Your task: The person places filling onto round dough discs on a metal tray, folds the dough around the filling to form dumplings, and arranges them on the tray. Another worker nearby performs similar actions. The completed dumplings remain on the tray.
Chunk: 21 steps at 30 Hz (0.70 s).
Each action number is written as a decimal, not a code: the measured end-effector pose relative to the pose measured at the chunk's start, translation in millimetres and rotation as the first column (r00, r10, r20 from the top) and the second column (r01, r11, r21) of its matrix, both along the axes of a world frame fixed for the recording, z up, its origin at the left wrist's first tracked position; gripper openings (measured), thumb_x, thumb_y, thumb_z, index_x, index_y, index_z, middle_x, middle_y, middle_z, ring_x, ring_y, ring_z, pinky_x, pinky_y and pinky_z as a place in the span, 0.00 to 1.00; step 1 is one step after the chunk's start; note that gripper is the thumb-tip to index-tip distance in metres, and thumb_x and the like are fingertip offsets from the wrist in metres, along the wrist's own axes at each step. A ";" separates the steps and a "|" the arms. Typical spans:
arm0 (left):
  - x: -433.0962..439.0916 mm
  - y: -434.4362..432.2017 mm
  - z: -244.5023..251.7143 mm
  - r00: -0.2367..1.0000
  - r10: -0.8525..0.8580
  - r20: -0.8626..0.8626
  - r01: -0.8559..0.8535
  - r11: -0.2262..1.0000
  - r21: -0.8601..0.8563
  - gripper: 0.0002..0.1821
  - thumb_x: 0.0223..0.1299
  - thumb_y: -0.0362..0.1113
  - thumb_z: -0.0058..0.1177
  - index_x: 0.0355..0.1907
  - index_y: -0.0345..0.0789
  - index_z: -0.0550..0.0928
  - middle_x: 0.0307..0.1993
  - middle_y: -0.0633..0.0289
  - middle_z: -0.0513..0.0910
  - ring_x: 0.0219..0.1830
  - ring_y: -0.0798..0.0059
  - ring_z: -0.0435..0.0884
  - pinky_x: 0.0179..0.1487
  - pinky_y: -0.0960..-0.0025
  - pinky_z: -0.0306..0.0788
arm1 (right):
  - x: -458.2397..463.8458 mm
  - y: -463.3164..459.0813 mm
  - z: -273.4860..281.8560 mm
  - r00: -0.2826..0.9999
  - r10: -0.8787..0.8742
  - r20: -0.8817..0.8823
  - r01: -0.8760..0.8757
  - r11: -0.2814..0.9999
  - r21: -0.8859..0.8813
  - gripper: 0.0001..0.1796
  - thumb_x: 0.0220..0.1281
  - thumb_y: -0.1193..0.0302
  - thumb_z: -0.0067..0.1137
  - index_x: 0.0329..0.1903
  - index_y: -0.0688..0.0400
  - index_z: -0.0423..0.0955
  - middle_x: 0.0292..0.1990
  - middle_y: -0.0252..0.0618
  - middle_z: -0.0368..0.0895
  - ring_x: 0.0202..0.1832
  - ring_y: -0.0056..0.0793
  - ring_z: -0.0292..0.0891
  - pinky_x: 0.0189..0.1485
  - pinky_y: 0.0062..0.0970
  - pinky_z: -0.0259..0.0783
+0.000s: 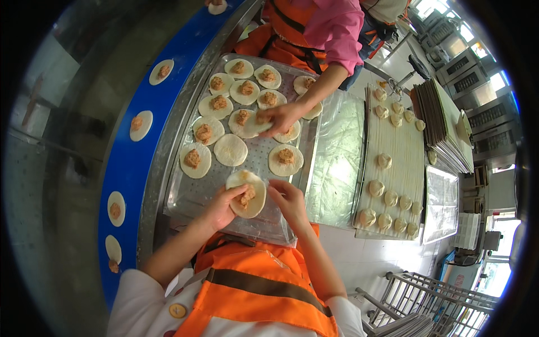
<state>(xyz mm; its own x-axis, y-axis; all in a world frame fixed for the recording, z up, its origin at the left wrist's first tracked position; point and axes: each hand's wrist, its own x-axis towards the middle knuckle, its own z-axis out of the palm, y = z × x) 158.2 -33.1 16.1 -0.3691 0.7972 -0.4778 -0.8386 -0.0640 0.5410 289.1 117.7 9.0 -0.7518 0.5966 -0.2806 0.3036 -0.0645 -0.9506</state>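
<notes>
My left hand [223,207] holds a round dough wrapper [253,205] with a lump of meat filling [247,196] on it, the thumb pressed against the filling. At the wrapper's right edge is my right hand [290,201], thumb and forefinger close together; whether they touch the dough I cannot tell. Beneath and beyond lies a perforated metal tray [185,196] bearing several filled wrappers [196,160]. One wrapper [230,150] there has no lump of filling. A co-worker's hand [280,119] holds another wrapper over the tray's middle.
A blue conveyor belt [134,162] with spaced wrappers and filling curves along the left. A co-worker in an orange apron [290,21] stands across the tray. To the right are a plastic-covered surface [337,164], a board of pleated buns [398,168], stacked boards [446,122] and a metal rack [433,290].
</notes>
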 end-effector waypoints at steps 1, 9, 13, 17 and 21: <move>1.5 -8.9 0.6 0.998 0.038 0.052 -0.038 0.999 0.002 0.21 0.65 0.37 0.54 0.59 0.35 0.71 0.53 0.61 0.78 0.56 0.70 0.77 0.59 0.65 0.72 | -17.9 0.8 -5.5 1.000 -0.027 0.006 0.027 0.997 -0.068 0.15 0.62 0.68 0.61 0.48 0.64 0.78 0.42 0.37 0.80 0.45 0.25 0.76 0.47 0.25 0.71; -2.0 -86.7 0.4 0.964 0.260 -0.047 -0.260 0.966 0.016 0.22 0.64 0.32 0.54 0.61 0.37 0.70 0.56 0.62 0.76 0.59 0.69 0.75 0.62 0.62 0.69 | -96.8 -44.4 -26.6 0.972 -0.233 0.014 0.191 0.759 -0.622 0.16 0.60 0.67 0.59 0.49 0.61 0.74 0.43 0.33 0.75 0.47 0.23 0.68 0.50 0.28 0.68; 0.6 -94.8 -5.8 0.973 0.231 0.010 -0.231 0.973 -0.002 0.21 0.64 0.31 0.54 0.59 0.37 0.71 0.53 0.62 0.78 0.56 0.70 0.77 0.61 0.63 0.71 | -123.3 -51.7 -39.6 0.898 -0.438 0.038 0.312 0.574 -0.757 0.14 0.56 0.71 0.63 0.44 0.61 0.75 0.36 0.33 0.76 0.38 0.24 0.71 0.40 0.24 0.69; 6.3 -91.5 -6.6 0.979 0.193 0.061 -0.197 0.978 0.067 0.21 0.63 0.31 0.55 0.58 0.36 0.72 0.52 0.63 0.79 0.54 0.71 0.78 0.59 0.64 0.72 | -141.2 -50.9 -53.8 0.772 -0.590 0.239 0.545 0.419 -0.727 0.12 0.54 0.74 0.65 0.41 0.63 0.76 0.36 0.37 0.78 0.36 0.27 0.73 0.37 0.26 0.71; 11.0 -94.2 -4.7 0.976 0.215 0.045 -0.216 0.975 0.041 0.19 0.63 0.31 0.55 0.57 0.36 0.72 0.50 0.63 0.79 0.53 0.71 0.79 0.58 0.63 0.72 | -143.5 -44.1 -62.5 0.796 -0.597 0.101 0.440 0.456 -0.774 0.12 0.54 0.75 0.65 0.41 0.65 0.77 0.35 0.39 0.79 0.36 0.29 0.75 0.38 0.28 0.72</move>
